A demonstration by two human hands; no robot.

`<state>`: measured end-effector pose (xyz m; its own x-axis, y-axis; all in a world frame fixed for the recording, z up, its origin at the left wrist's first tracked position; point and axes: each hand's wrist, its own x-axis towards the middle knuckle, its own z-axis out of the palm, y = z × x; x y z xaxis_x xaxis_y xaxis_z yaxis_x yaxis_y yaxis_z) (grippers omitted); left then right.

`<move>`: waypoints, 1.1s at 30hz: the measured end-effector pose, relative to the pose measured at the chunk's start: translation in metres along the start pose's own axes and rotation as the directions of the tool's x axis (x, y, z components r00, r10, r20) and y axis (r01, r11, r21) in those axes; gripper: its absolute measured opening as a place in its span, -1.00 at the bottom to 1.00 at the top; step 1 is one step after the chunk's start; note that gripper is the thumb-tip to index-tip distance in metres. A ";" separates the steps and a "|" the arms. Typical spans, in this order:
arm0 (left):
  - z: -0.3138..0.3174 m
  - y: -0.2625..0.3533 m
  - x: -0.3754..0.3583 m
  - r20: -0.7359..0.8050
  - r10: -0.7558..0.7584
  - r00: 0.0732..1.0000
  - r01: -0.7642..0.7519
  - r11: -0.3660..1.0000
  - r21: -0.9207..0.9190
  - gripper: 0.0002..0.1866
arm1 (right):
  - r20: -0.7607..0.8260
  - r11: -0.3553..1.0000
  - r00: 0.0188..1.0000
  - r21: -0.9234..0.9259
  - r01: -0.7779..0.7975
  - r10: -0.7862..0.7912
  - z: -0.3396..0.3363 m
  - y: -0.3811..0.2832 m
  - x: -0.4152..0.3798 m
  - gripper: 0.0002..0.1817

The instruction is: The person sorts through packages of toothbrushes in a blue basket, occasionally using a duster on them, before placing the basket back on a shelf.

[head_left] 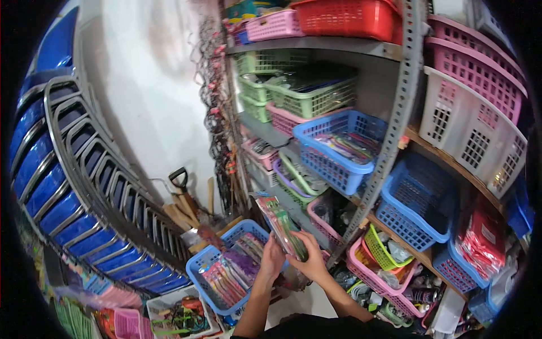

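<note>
Both hands hold a bundle of long, thin packaged items (279, 221) in clear wrapping, green and multicoloured, tilted up to the left. My left hand (271, 261) grips its lower left side, and my right hand (308, 259) wraps round its lower right part. Just left of and below the hands, a blue basket (196, 275) holds packets in pink, white and purple. On the shelf above the hands, another blue basket (333, 168) contains thin multicoloured packets.
Blue chairs with metal frames (62, 209) are stacked at the left. Metal shelving (389, 141) with green, pink and blue baskets stands at the right. A black-handled tool (179, 179) leans by the wall. More baskets (127, 323) lie at the lower left.
</note>
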<state>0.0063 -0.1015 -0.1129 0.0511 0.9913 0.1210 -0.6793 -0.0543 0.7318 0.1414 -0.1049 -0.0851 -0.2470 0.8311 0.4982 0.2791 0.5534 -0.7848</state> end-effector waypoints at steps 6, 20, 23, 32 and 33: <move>0.022 -0.039 0.040 0.200 -0.106 0.974 0.072 0.983 0.171 -0.36 | -0.187 0.956 0.975 0.285 -0.061 0.118 -0.059 0.001 -0.002 -0.46; 0.141 0.023 0.179 0.757 0.166 0.632 -0.681 -0.347 0.645 -0.15 | -0.276 0.754 0.919 0.656 -0.033 0.280 -0.157 -0.047 0.012 -0.41; 0.143 0.031 0.197 0.747 0.055 0.663 -0.665 -0.413 0.622 -0.17 | -0.276 0.749 0.916 0.661 -0.039 0.291 -0.165 -0.050 0.020 -0.42; 0.138 0.033 0.200 0.852 0.129 0.508 -0.785 -0.340 0.519 -0.31 | -0.252 0.791 0.928 0.608 -0.067 0.273 -0.182 -0.052 0.028 -0.46; 0.135 0.039 0.196 0.857 0.142 0.495 -0.797 -0.319 0.513 -0.32 | -0.253 0.798 0.933 0.600 -0.056 0.255 -0.185 -0.051 0.030 -0.46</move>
<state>0.0891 0.0742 0.0297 0.5563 0.3803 0.7388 0.5514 -0.8341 0.0142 0.2911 -0.0983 0.0378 0.0752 0.9308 0.3578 -0.3204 0.3623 -0.8753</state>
